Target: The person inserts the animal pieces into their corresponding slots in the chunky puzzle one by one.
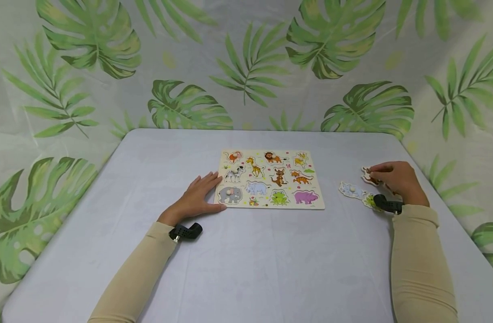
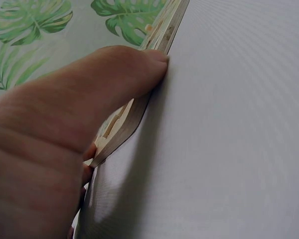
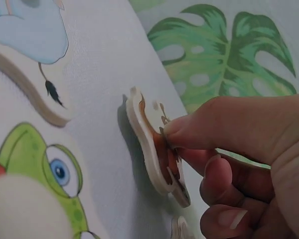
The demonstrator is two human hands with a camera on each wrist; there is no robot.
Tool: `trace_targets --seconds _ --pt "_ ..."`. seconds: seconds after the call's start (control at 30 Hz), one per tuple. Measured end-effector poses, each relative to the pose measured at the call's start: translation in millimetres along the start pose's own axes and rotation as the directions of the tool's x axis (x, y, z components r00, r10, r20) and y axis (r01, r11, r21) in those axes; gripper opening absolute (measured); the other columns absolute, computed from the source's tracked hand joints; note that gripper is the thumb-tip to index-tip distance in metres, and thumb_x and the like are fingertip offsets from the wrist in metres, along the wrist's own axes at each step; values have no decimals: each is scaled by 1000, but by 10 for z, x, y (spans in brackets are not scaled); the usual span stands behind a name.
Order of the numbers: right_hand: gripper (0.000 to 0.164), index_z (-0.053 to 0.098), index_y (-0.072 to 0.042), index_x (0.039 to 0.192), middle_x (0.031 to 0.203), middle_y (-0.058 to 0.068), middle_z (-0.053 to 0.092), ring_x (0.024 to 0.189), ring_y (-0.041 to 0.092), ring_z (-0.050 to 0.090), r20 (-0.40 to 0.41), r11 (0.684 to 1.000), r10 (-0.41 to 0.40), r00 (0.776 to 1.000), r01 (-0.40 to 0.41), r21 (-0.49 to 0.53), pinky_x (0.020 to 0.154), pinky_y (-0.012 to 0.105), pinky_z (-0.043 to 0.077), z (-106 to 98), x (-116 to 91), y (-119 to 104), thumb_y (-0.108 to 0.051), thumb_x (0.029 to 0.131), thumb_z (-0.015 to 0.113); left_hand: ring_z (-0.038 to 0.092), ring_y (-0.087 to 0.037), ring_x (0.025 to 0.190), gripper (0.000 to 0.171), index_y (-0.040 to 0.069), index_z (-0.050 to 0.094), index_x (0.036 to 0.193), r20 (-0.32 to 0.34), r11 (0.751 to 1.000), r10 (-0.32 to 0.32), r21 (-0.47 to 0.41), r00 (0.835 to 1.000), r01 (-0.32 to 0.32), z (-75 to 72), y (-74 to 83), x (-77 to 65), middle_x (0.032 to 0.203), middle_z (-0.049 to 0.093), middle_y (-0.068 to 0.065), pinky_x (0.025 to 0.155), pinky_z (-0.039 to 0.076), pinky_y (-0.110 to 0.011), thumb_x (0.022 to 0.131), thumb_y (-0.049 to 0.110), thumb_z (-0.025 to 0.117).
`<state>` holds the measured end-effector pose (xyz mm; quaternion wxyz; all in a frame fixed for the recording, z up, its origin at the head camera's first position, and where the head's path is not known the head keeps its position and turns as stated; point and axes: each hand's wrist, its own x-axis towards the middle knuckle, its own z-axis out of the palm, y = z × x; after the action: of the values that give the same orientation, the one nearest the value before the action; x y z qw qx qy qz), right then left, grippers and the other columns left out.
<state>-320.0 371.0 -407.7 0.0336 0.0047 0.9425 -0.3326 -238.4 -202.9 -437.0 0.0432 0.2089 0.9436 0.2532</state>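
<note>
A wooden animal puzzle board (image 1: 264, 201) lies on the table. My left hand (image 1: 198, 195) rests at its near left corner, fingers extended to the left edge and thumb along the front edge. In the left wrist view the thumb (image 2: 124, 72) touches the board's side. Off to the right, my right hand (image 1: 400, 179) pinches a brown animal puzzle piece (image 3: 162, 149) between thumb and fingertips; the piece stands tilted at the table surface. Beside that hand lie a light blue animal piece (image 1: 351, 190) and a green frog piece (image 3: 27, 144), partly covered by the wrist camera.
An elephant piece (image 1: 230, 194) with a knob sits at the board's near left. Part of another small piece (image 3: 179, 229) shows below the held one. The white table (image 1: 246, 269) ends at a leaf-patterned backdrop (image 1: 254, 58). Black cameras (image 1: 186, 231) are strapped to both wrists.
</note>
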Motion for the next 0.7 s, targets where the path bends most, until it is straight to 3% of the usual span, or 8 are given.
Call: trace_targets --seconds 0.13,0.37,0.57,0.7 --pt "49 67 -2 120 114 20 65 86 27 53 -27 1000 -19 999 18 -17 58 34 46 13 8 -13 -42 92 63 10 -22 148 95 10 29 152 1 1000 -1 7 1000 1 -6 5 3 160 19 -6 119 0 -41 80 56 70" --pt "46 68 -1 117 111 19 68 97 30 58 -54 999 -52 997 51 -16 73 34 46 66 56 -70 -39 91 66 10 -23 148 95 10 29 152 -4 1000 0 11 1000 0 -4 0 3 160 20 -6 119 0 -41 79 56 70" --pt "44 70 -1 115 107 18 69 87 22 58 -76 998 -59 995 59 -14 65 29 46 132 100 -181 -37 90 68 11 -23 148 95 10 30 152 -4 1000 1 9 1000 -1 3 -3 7 160 20 -6 119 0 -41 79 56 70" --pt "43 70 -2 114 107 19 69 88 23 58 -85 998 -69 994 68 -14 64 29 46 170 124 -247 -38 89 68 10 -22 148 96 10 30 152 -5 1000 2 10 1000 -2 9 -9 9 160 20 -6 119 0 -41 79 57 70"
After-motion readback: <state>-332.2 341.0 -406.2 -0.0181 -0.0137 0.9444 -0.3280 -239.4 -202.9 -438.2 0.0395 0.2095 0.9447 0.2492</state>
